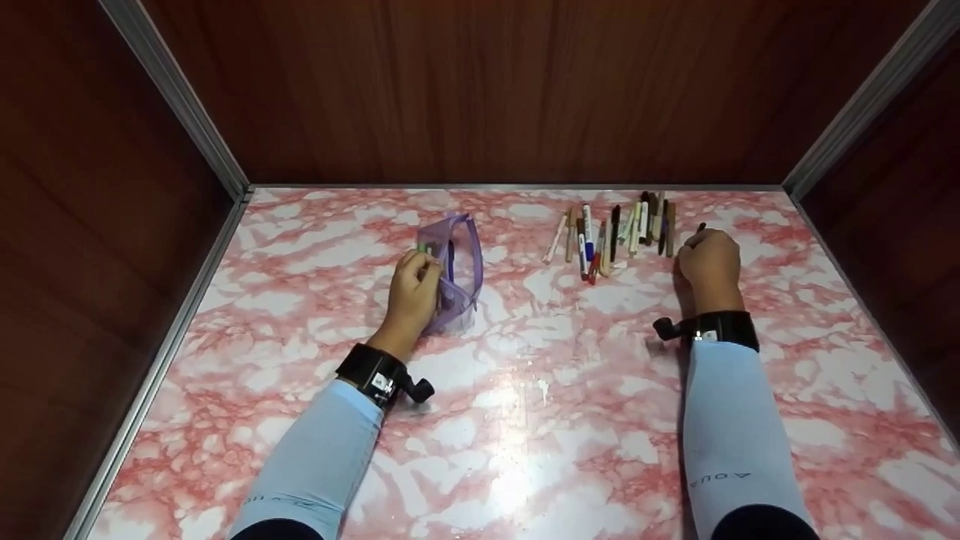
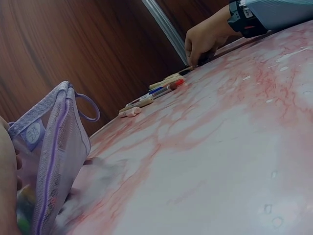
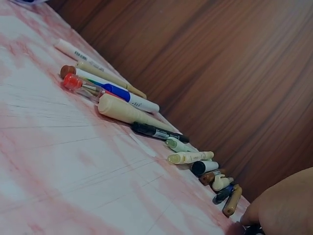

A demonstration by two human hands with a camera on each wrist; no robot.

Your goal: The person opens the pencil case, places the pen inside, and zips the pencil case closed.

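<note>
A purple mesh pencil case stands with its zipped mouth open, and a few pens show inside it. My left hand grips its near left edge, with fingers curled over the mesh. In the left wrist view the case rises upright beside that hand, its loop strap hanging off the top corner. Over to the right, my right hand pinches a black pen at the end of the row of pens. Most of this pen is hidden by the fingers; its dark end also shows in the right wrist view.
Several pens and markers lie side by side toward the back, among them a blue-capped white marker, a red-capped pen and a thick cream pen. Brown wooden panels wall the marbled pink table at the back and sides.
</note>
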